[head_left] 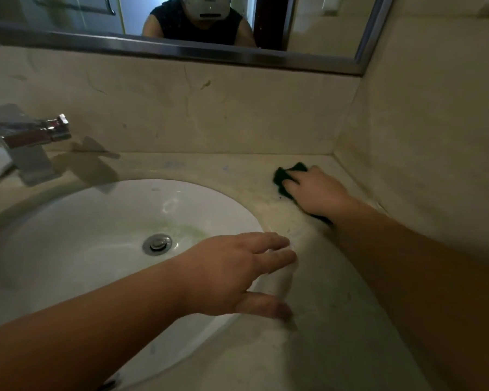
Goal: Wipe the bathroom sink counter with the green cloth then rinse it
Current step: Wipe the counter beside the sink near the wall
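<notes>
Gripping flat, my right hand presses the green cloth onto the tabletop near the back corner, right of the sink. My left hand is spread open, holding nothing, at the basin's edge. I judge the cloth soft, light and limp; bunch it in the palm to carry it to the faucet.
</notes>
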Demonstrator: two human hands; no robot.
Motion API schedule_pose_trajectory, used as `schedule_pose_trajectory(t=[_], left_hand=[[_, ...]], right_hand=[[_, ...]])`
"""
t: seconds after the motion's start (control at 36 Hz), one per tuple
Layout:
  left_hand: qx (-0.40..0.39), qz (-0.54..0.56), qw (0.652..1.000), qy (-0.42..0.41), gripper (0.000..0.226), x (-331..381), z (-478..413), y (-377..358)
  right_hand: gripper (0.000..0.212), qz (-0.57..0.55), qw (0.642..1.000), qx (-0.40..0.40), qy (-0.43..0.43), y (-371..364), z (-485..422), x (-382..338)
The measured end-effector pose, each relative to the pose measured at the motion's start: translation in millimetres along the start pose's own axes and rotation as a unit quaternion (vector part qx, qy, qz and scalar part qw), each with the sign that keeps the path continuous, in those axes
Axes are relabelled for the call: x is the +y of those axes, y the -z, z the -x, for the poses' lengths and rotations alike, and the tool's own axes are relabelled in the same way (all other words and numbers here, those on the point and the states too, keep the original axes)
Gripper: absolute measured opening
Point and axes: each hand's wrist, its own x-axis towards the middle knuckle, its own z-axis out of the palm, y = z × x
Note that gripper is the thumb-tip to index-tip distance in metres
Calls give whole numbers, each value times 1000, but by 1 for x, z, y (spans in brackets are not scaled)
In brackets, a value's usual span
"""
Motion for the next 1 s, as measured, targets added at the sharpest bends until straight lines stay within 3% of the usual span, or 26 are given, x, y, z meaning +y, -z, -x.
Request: schedule_pose_trajectory(t=[0.11,0.19,0.25,0.33,0.47,0.61,0.69,0.83,0.92,1.0], left_hand=[[-15,-29,999,16,87,7,1,2],[-16,-44,998,33,85,17,4,5],[-13,-42,998,46,82,21,9,7],[-8,-49,998,49,76,22,21,13],[-23,-38,988,146,75,1,32,33],[-8,-47,976,212,74,-28,22,34],[-15,-52,972,229,75,-41,16,30],[-10,-60,963,264,88,-65,9,24],[-4,-66,964,259,94,-84,4,27],[-19,-81,966,244,97,-98,-3,27]], right_hand=[[41,-62,996,4,58,-13,5,-53],[35,-125,986,-40,107,-4,15,-86],[32,-212,970,-54,109,6,25,-96],[30,-304,951,3,65,25,39,-84],[26,-232,967,105,4,41,53,-30],[38,-23,995,65,-77,-22,49,-14],[36,13,996,74,-37,-32,44,-44],[34,-93,991,-15,99,-10,48,-84],[28,-226,971,-25,70,15,52,-63],[25,-259,964,63,15,31,44,-16]])
